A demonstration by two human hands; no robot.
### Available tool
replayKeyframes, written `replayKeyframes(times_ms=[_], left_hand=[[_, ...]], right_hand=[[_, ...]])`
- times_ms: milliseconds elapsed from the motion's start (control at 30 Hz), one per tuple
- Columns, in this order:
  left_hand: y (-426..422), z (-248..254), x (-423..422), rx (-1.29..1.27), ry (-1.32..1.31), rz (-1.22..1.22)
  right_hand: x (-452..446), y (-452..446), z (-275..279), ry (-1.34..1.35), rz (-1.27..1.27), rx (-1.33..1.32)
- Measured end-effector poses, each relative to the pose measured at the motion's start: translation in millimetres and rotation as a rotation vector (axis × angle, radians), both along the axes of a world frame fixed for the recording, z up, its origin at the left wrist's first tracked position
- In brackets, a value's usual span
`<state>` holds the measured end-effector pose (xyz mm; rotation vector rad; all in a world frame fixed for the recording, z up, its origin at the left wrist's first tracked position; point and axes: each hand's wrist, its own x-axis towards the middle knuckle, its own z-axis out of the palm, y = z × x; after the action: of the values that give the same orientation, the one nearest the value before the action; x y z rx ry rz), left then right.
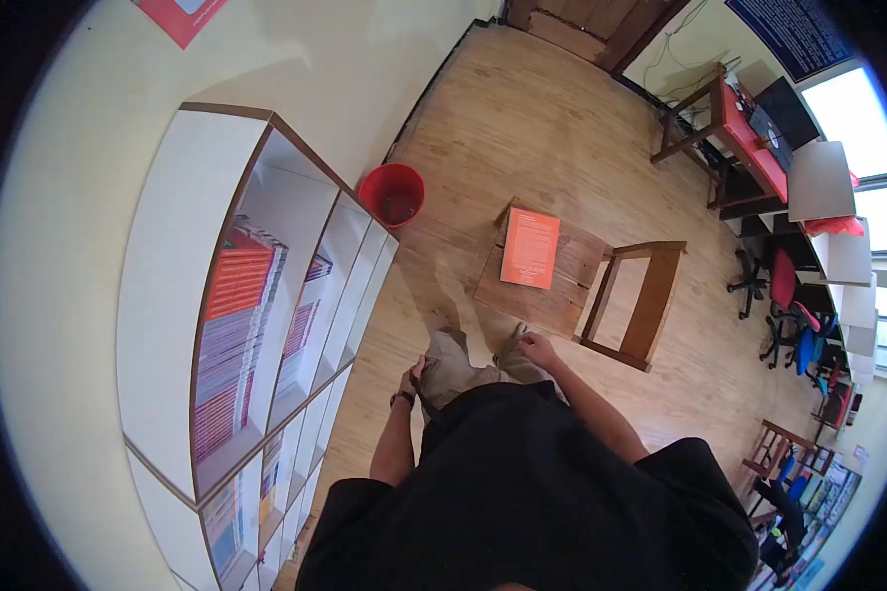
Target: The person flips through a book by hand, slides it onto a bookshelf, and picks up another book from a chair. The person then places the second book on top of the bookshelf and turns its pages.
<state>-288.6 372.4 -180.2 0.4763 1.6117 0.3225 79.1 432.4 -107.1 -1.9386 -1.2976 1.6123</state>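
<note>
My left hand [414,377], with a dark band at the wrist, hangs beside my left thigh, nearest the bookshelf. Its fingers are loosely bent, and I see nothing in them. Over my right thigh hangs my right hand [537,349], its fingers loosely bent, also with nothing visible in it. Both hands are close to my khaki trousers [458,376]. In front of me stands a wooden chair [579,258]. An orange book [530,248] with small printed text lies flat on its seat, apart from both hands.
To the left is a white bookshelf [158,286] with brown edges, holding rows of books [232,345]. A red bin [392,193] stands by the wall. Far right are a red-topped desk [754,138], office chairs [782,281] and windows. A wooden door [581,30] is at the back.
</note>
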Motion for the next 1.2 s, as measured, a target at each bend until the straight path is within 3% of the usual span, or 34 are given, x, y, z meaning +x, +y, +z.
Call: replayKeyframes(times_ms=[67,133,167,267,367,433,533,633,767,833,967,1033,1133,1200], left_hand=[[23,17,-7,0.023,-0.088,-0.058],[41,31,-15,0.151,-0.033,-0.269],[40,-4,-21,0.166,-0.160,-0.193],[66,12,-23,0.031,-0.138,-0.054],[81,-26,-33,0.082,-0.136,-0.086],[91,-32,-35,0.096,-0.133,-0.076],[114,-18,-31,0.134,-0.074,-0.125],[121,-20,-17,0.125,-0.052,-0.166],[110,-52,13,0.268,-0.080,-0.146],[107,-60,33,0.267,-0.075,-0.172],[106,-32,79,0.203,-0.049,-0.230],[108,-30,102,0.192,-0.002,-0.272],[95,-53,141,0.178,0.011,-0.258],[99,-61,169,0.156,-0.003,-0.220]], right_hand=[[-20,-7,8,-0.025,0.020,0.017],[-27,-16,25,-0.050,0.050,0.034],[-31,-20,37,-0.114,0.121,0.030],[-28,-26,57,-0.227,0.216,-0.032],[-13,-27,60,-0.270,0.122,-0.019],[-8,-11,75,-0.339,0.173,-0.154],[16,1,58,-0.328,0.248,-0.176],[28,17,51,-0.289,0.168,-0.179],[24,42,65,-0.310,0.187,-0.156],[28,53,61,-0.174,0.208,-0.111],[56,51,1,-0.065,0.096,-0.150],[75,53,-27,-0.187,0.223,0.184],[117,58,-82,-0.168,0.093,-0.079],[150,54,-151,-0.475,0.319,0.027]])
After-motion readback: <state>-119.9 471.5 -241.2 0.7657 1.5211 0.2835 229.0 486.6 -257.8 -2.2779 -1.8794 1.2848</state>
